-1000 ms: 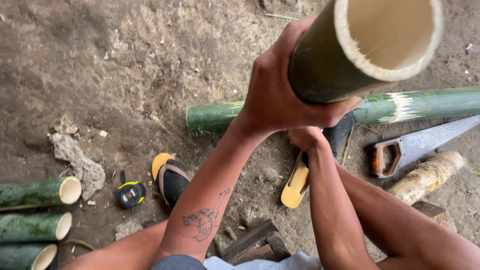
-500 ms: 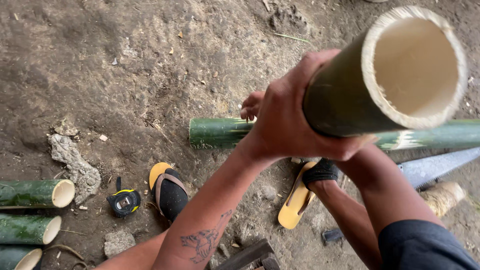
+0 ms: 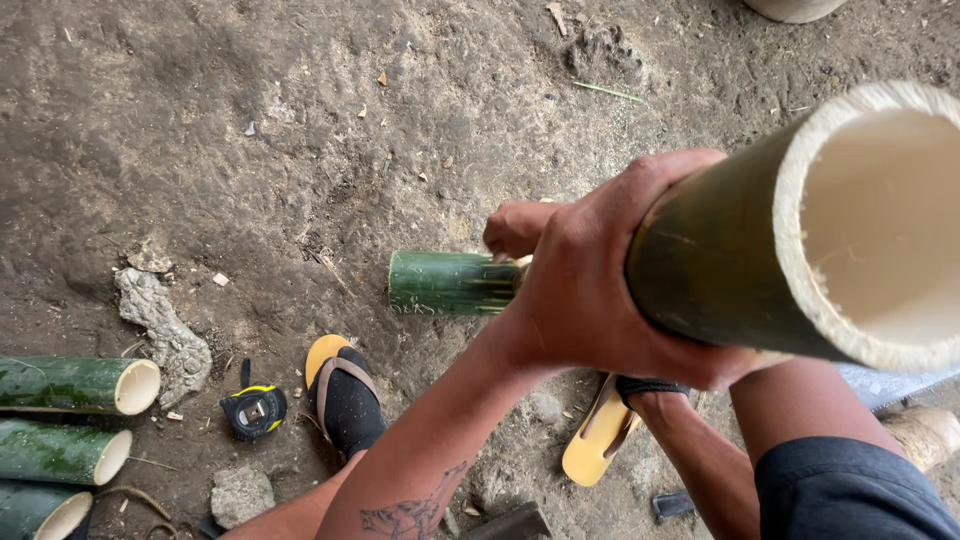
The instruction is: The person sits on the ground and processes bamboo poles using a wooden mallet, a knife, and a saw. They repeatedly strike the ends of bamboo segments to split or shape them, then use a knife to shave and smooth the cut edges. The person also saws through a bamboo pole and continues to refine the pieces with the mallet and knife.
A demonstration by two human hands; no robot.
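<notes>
The left hand (image 3: 590, 290) is wrapped around a thick green bamboo tube (image 3: 760, 250), fingers curled tight against its outer skin, holding it raised with its pale hollow cut end turned up toward the camera. Beyond this tube, lower down on the dirt ground (image 3: 250, 130), a second green bamboo pole (image 3: 450, 282) lies flat, its cut end pointing away from the raised tube. The right hand (image 3: 515, 228) shows just past the left hand's knuckles, resting on or at that lying pole with its fingers bent; most of it is hidden, so whether it actually grips the pole cannot be told. Below the raised tube, the person's two feet stand in yellow-soled sandals with black straps: one sandal (image 3: 345, 395) out to the side of the lying pole's end, the other sandal (image 3: 605, 430) directly under the left wrist. Farther from the tube than the first sandal sits a black and yellow tape measure (image 3: 254, 410), and beyond that three short cut bamboo pieces (image 3: 75, 385) lie stacked side by side, near a pale stone (image 3: 160, 330).
</notes>
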